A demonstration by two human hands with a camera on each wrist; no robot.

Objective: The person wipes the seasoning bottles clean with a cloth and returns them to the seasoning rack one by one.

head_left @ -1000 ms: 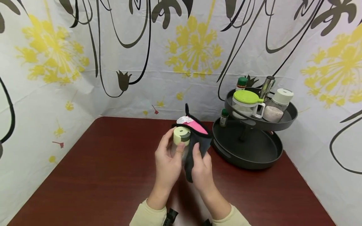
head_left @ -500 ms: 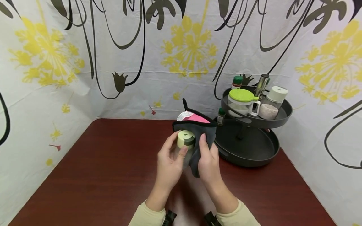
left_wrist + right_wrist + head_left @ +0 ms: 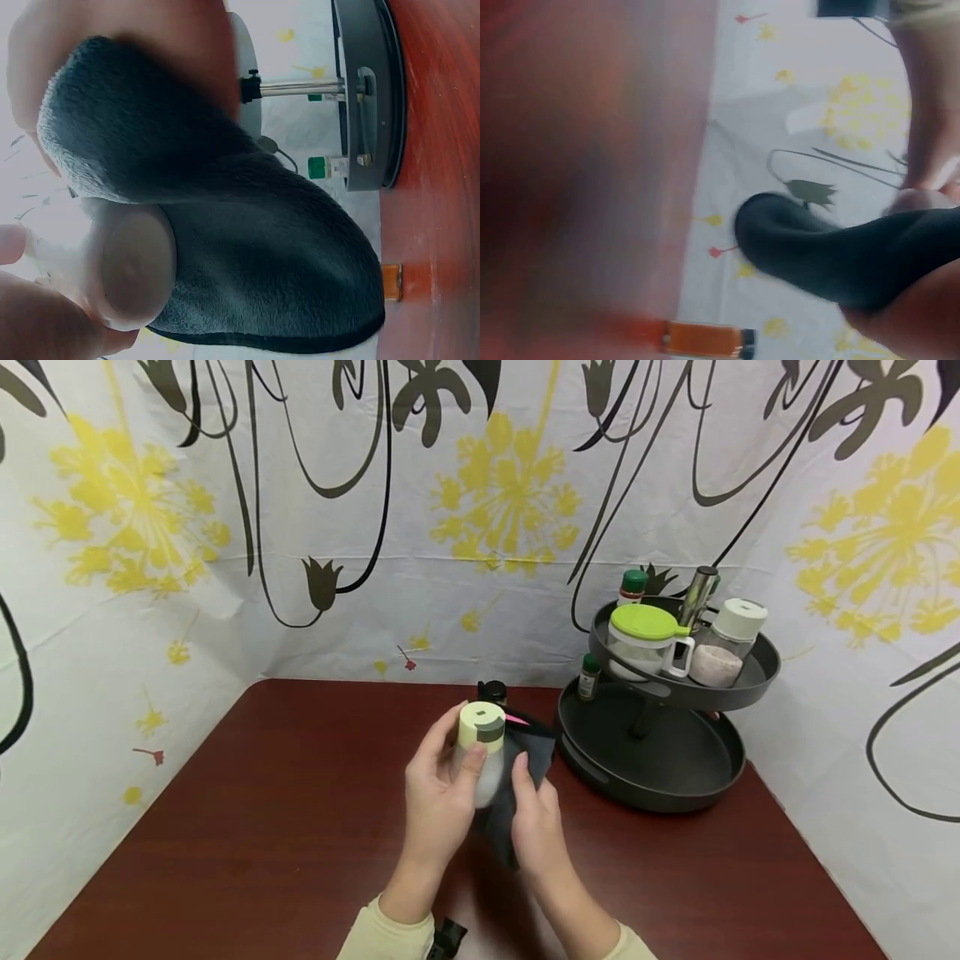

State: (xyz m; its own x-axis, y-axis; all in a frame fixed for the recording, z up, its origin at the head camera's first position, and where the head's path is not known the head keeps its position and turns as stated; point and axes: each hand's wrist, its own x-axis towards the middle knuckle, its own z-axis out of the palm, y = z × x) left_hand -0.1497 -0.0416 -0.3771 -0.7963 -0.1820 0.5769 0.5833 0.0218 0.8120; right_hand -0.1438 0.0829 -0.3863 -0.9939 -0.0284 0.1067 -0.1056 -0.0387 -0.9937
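Between left thumb [image 3: 469, 768] and fingers [image 3: 441, 735], a jar [image 3: 491, 762]

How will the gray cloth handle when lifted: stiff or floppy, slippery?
Likely floppy: the gray cloth bends in soft curves in the right hand. Probably not slippery, given its fuzzy-looking surface. Perhaps light for its size, since its black edge looks thin.

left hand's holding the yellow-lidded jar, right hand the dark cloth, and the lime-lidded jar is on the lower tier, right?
The lime-lidded jar stands on the upper tier, not the lower tier, the head view shows. The left hand holds the yellow-lidded jar, the right hand the dark cloth.
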